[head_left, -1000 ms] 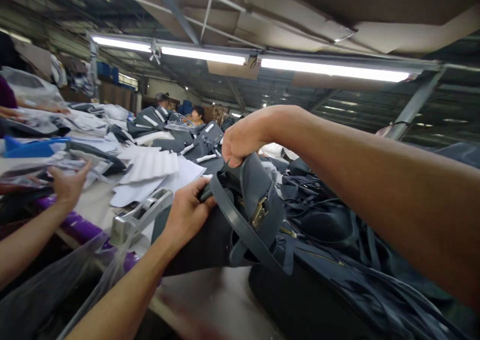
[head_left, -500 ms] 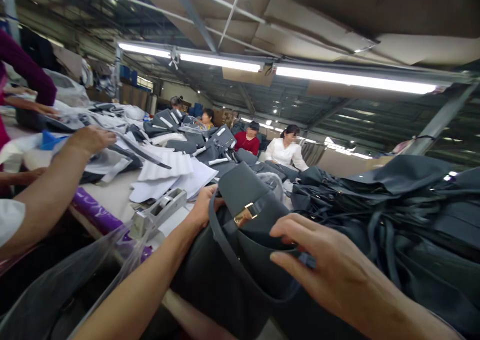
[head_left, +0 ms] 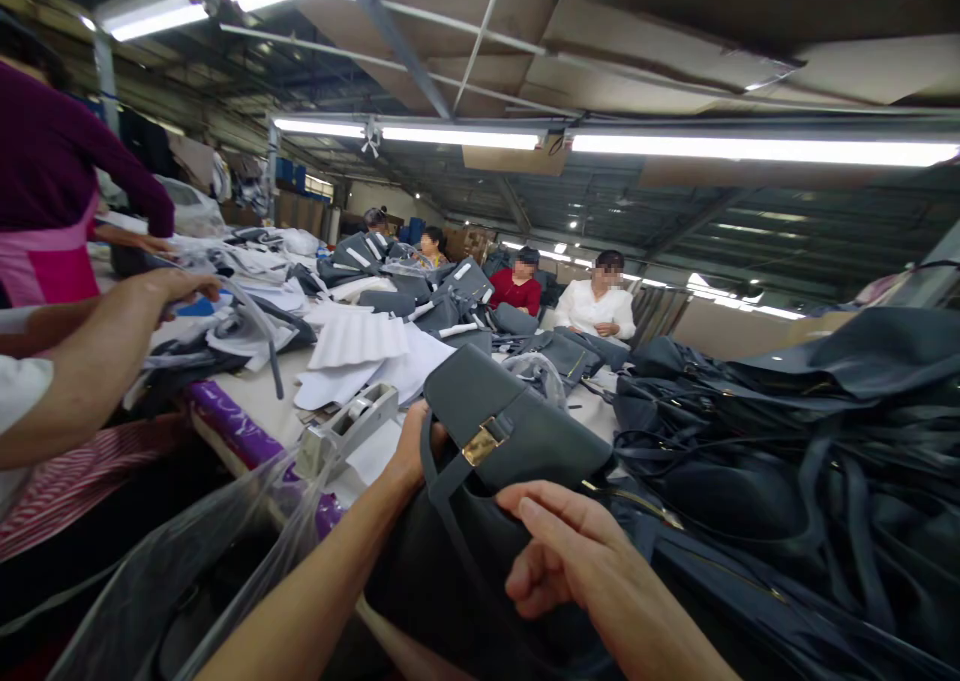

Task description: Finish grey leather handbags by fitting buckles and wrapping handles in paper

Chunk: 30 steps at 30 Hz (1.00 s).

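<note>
A dark grey handbag (head_left: 435, 581) leans toward me, its flap (head_left: 480, 391) lying over the opening. A gold clasp (head_left: 480, 443) and a strap (head_left: 465, 551) show on its front. My left hand (head_left: 411, 451) grips the bag at its upper left side, fingers partly hidden behind the strap. My right hand (head_left: 562, 541) is at the lower edge of the flap, thumb and index finger pinched together there and the other fingers curled.
Dark bags (head_left: 750, 461) are heaped to my right. A grey tape dispenser (head_left: 349, 431), white foam sheets (head_left: 360, 341) and more bag parts lie on the table. Clear plastic (head_left: 187, 561) hangs at its edge. A co-worker's arm (head_left: 97, 351) reaches in at left; other people sit beyond.
The flap has come down over the bag's opening. My right hand has moved left and its fingers have drawn together. The view has turned slightly left.
</note>
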Available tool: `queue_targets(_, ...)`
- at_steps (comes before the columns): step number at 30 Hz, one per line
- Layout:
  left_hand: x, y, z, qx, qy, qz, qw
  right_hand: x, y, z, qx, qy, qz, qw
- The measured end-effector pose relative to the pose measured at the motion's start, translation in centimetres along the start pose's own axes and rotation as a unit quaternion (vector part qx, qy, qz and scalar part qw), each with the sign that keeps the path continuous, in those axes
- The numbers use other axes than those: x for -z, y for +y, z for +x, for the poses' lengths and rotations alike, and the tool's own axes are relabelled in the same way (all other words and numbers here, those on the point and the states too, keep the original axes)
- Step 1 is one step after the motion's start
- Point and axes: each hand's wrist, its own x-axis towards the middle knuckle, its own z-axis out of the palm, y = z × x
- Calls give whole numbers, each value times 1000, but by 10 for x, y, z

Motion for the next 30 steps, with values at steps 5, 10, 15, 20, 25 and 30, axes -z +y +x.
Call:
queue_targets(5, 5, 1, -5, 6, 34, 26, 999, -12, 10, 1, -58, -84, 35, 994)
queue_targets(10, 4, -3, -8, 35, 62, 20, 997, -40, 24, 16, -71, -48, 402, 912)
queue_targets(15, 4, -12, -14, 41, 52, 1, 998, -61, 27, 32, -61, -1, 647, 760)
queue_targets(20, 8, -17, -20, 21, 26, 5, 999, -61, 7, 46, -45, 6, 646, 762)
queue_targets(25, 6, -18, -18, 10, 23, 2, 1000, -52, -11, 66, -19, 59, 639, 766)
queue_targets(30, 24, -6, -11, -21, -27, 125, 992, -52, -6, 75, -13, 113, 614, 781)
